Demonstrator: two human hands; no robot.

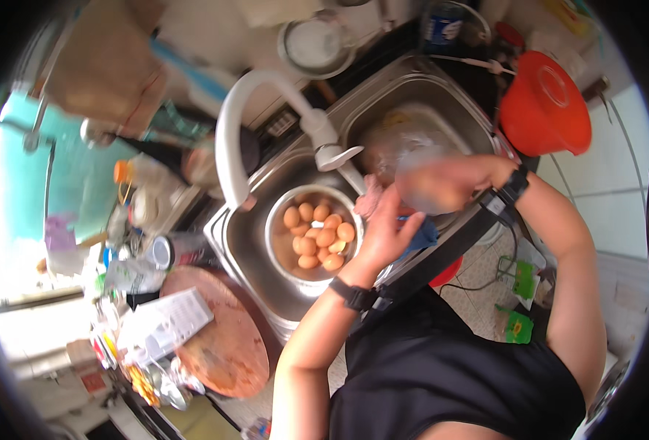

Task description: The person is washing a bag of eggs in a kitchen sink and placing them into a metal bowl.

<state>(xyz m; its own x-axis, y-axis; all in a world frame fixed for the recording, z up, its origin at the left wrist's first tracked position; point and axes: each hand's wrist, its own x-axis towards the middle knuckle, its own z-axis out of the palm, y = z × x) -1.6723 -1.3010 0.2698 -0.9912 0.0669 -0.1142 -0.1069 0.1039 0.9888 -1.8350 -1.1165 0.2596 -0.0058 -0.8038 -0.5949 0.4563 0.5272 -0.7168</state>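
Observation:
My left hand (386, 234) is over the divider between two sink basins, its thumb and fingers apart with nothing visible between them. It is beside a pink cloth (369, 199) and above a blue cloth (424, 235). My right hand (448, 179) is over the near edge of the right basin. Blur covers its fingers, so I cannot make out whether it holds something. Behind it, a crumpled clear plastic bag (407, 149) lies in the right basin (467, 118). Several brown eggs (325, 237) fill part of a round metal bowl (283, 269) in the left basin (242, 258).
A white faucet (231, 132) arches over the left basin. To the left, a round wooden chopping board (231, 352) carries a white plastic tray (173, 324). A red plastic basin (547, 110) leans at the right. Green packages (517, 324) are on the tiled floor.

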